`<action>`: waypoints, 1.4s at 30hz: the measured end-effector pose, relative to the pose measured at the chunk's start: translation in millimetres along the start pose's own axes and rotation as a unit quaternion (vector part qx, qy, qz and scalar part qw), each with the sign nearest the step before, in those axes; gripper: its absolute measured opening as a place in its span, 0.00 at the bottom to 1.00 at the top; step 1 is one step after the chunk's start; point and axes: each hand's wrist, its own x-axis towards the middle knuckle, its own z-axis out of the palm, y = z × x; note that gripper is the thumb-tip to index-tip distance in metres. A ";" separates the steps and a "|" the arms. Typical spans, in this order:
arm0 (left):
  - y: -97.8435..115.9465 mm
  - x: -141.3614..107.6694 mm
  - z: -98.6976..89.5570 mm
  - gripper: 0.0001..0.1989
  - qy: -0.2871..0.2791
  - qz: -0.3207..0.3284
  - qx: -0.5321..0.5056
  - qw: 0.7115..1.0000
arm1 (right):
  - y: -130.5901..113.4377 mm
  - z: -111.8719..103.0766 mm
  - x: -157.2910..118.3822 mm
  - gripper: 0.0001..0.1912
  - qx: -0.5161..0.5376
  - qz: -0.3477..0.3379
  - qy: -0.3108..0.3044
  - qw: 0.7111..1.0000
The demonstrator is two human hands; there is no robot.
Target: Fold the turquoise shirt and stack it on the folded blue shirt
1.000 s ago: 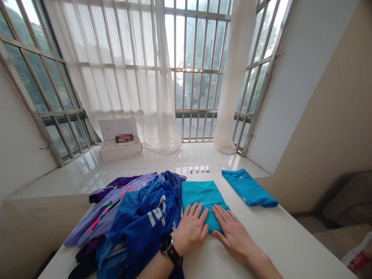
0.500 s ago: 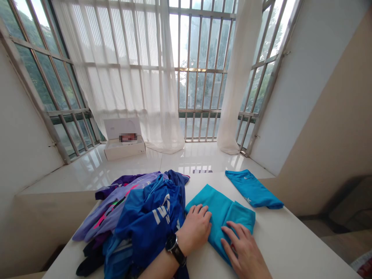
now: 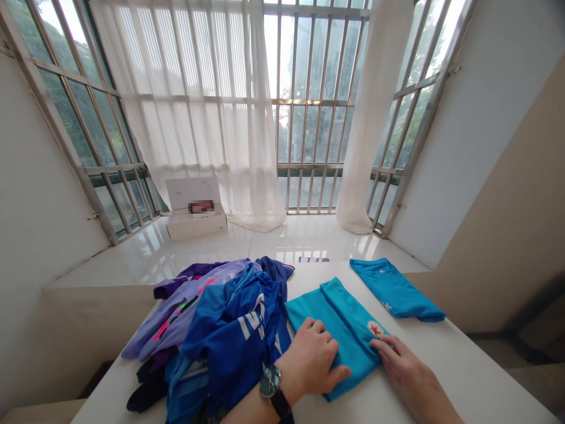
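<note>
1. On my feed, the biggest change is at lower centre: the turquoise garment [image 3: 339,330] now lies as a long, narrow band on the white table [image 3: 468,371]. A folded-over strip runs along its upper side, and a small red star badge [image 3: 375,329] has come into view on that strip.
2. I see the left hand [image 3: 311,359], with a black wristwatch [image 3: 270,383], resting on the garment's near part. Its fingers are curled, with the knuckles raised, but I cannot tell whether they pinch the cloth.
3. The right hand [image 3: 408,377] sits at the garment's right edge, just below the badge. Its fingers are slightly spread, and I cannot tell whether they hold anything.
4. At the upper right of the table, a blue T-shirt [image 3: 394,290] lies apart from the turquoise garment. A heap of blue and purple jerseys [image 3: 229,330] sits just beside the left hand.
5. I cannot see the garment's underside, and the left forearm and frame edge hide the heap's lower part.
</note>
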 end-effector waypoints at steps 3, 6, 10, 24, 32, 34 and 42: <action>0.1 -0.2 5.9 0.20 -0.013 0.045 -0.063 0.997 | 7.2 0.5 11.3 0.19 0.015 0.038 -0.042 0.998; -0.8 -0.8 12.7 0.24 -0.030 0.102 -0.141 0.984 | 12.3 -1.6 28.9 0.21 0.041 0.074 -0.076 0.994; -7.4 -1.4 16.6 0.32 -0.014 0.155 -0.205 0.966 | 10.6 -2.7 50.7 0.26 0.079 0.132 -0.123 0.980; -35.0 -0.9 9.2 0.15 -0.023 0.045 -0.100 0.994 | 4.8 17.1 53.0 0.35 0.118 0.094 -0.019 0.988; -22.5 2.0 15.4 0.14 0.027 -0.001 -0.036 0.999 | -34.0 -7.1 29.2 0.20 0.101 -0.053 -0.056 0.992; -22.6 1.6 15.7 0.15 0.032 0.005 -0.028 0.999 | -35.7 -5.8 27.5 0.22 0.095 -0.059 -0.069 0.991; -23.1 3.1 11.2 0.12 0.006 -0.030 -0.014 0.999 | -36.5 -5.6 27.7 0.18 0.101 -0.052 -0.043 0.993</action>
